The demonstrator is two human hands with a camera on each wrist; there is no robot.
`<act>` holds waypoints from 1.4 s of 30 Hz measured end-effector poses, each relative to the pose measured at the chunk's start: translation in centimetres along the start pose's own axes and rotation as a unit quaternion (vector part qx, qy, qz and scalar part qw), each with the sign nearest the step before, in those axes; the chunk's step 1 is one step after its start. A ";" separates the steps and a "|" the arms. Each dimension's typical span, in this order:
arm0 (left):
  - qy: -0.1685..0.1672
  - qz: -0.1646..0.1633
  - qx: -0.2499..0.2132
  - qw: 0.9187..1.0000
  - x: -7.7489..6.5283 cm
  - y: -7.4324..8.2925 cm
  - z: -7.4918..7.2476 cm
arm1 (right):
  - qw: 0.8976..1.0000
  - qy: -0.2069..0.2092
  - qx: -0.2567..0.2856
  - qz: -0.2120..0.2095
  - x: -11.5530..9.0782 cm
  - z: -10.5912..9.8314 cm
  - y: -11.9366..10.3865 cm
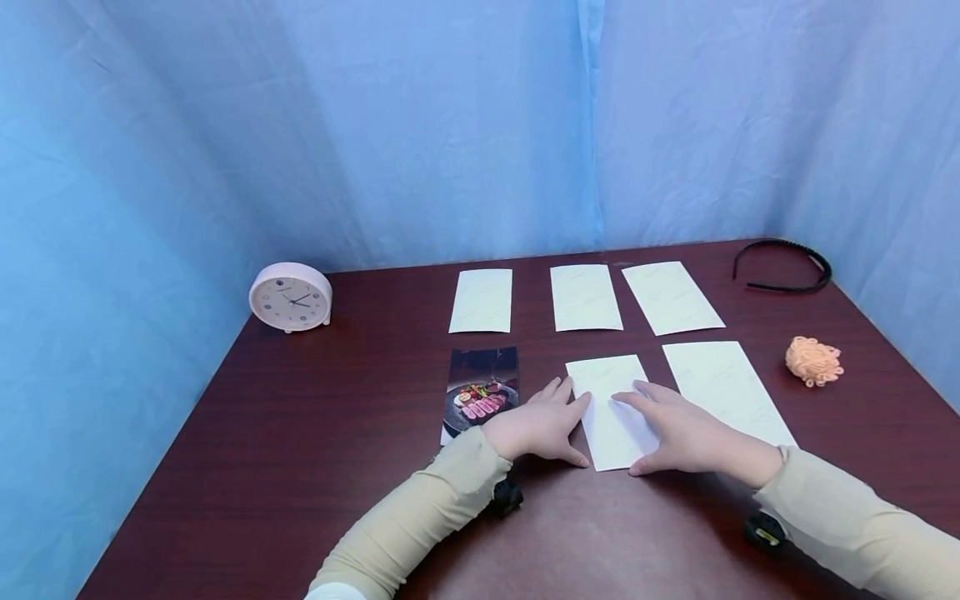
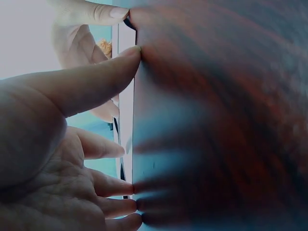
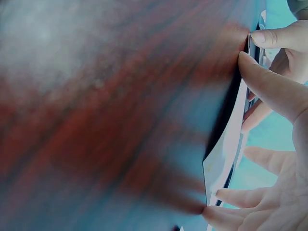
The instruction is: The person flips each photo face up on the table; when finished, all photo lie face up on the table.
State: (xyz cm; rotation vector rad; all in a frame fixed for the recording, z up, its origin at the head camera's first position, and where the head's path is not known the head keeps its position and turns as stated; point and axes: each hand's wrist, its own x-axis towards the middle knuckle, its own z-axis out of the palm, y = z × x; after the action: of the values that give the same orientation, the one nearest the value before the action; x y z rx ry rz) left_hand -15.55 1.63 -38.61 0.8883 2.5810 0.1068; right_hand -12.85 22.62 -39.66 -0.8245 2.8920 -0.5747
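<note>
A white photo card [image 1: 611,417] lies blank side up between both hands. My left hand [image 1: 546,421] spreads thumb and fingers along its left edge, fingertips down at the tabletop. At the opposite edge is my right hand [image 1: 686,429], thumb near the close corner and fingers farther up the side. In the right wrist view the card [image 3: 226,139] bows slightly, with a dark gap beneath it by the thumb. A photo card showing sliced meat on a plate [image 1: 482,387] lies picture side up, partly hidden behind the left forearm.
Three white cards form a back row: left [image 1: 482,300], middle [image 1: 587,297] and right [image 1: 672,297]. Another white card [image 1: 727,387] lies beyond the right hand. A round clock [image 1: 291,297] stands at left; a black headband [image 1: 787,265] and peach looped ball [image 1: 813,362] lie at right.
</note>
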 end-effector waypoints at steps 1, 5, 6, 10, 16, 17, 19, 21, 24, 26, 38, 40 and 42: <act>-0.001 -0.001 -0.001 1.000 0.0 0.0 0.0 | 1.000 0.002 -0.005 -0.001 0.0 0.0 -0.1; 0.000 0.000 -0.005 1.000 0.0 -0.2 0.2 | 1.000 0.014 -0.021 -0.011 0.1 0.1 -0.4; 0.001 0.001 -0.004 1.000 0.0 -0.3 0.2 | 0.999 0.016 -0.024 -0.013 0.2 0.1 -0.5; 0.005 0.007 -0.004 1.000 -0.1 -0.5 0.4 | 0.999 0.024 -0.032 -0.020 0.2 0.3 -0.7; -0.008 0.026 -0.012 1.000 -0.5 -0.5 0.5 | 0.999 0.028 -0.036 -0.022 0.3 0.5 -1.1; -0.011 0.030 -0.014 0.999 -0.6 -0.5 0.5 | 0.999 0.028 -0.034 -0.023 0.4 0.5 -1.1; -0.013 0.035 -0.018 0.999 -0.7 -0.4 0.5 | 0.999 0.033 -0.032 -0.025 0.4 0.5 -1.2; -0.007 0.039 -0.016 0.999 -0.7 -0.4 0.5 | 0.999 0.038 -0.030 -0.026 0.4 0.4 -1.3; 0.008 0.041 -0.013 0.999 -0.6 -0.3 0.4 | 0.998 0.042 -0.025 -0.025 0.4 0.3 -1.3; 0.017 0.043 -0.011 0.999 -0.6 -0.3 0.4 | 0.999 0.041 -0.023 -0.023 0.4 0.3 -1.3; 0.038 0.057 0.025 0.997 -0.6 -0.3 0.1 | 0.999 0.035 -0.018 -0.018 0.6 0.1 -1.5; 0.035 0.058 0.029 0.997 -0.6 -0.3 0.1 | 0.999 0.034 -0.017 -0.019 0.5 0.1 -1.6; 0.031 0.060 0.030 0.997 -0.5 -0.3 0.2 | 0.999 0.031 -0.019 -0.020 0.5 0.2 -1.6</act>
State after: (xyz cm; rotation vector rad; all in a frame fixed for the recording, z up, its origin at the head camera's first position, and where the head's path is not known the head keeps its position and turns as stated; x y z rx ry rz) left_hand -15.26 1.10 -38.66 1.0792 2.5984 0.0924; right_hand -12.47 21.06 -39.20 -0.8855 2.9583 -0.5613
